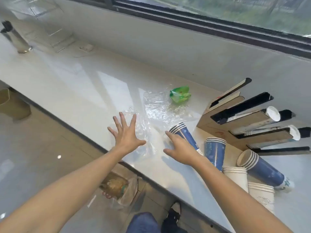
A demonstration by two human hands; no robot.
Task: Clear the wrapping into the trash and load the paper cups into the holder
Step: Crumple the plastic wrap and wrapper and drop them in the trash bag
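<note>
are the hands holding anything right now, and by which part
Nothing is held. The left hand is spread open, fingers splayed, over the clear plastic wrap. The right hand is open too, next to a blue cup stack, not gripping it.

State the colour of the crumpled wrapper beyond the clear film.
The small crumpled plastic wrapper is bright green, seen in the head view.
</note>
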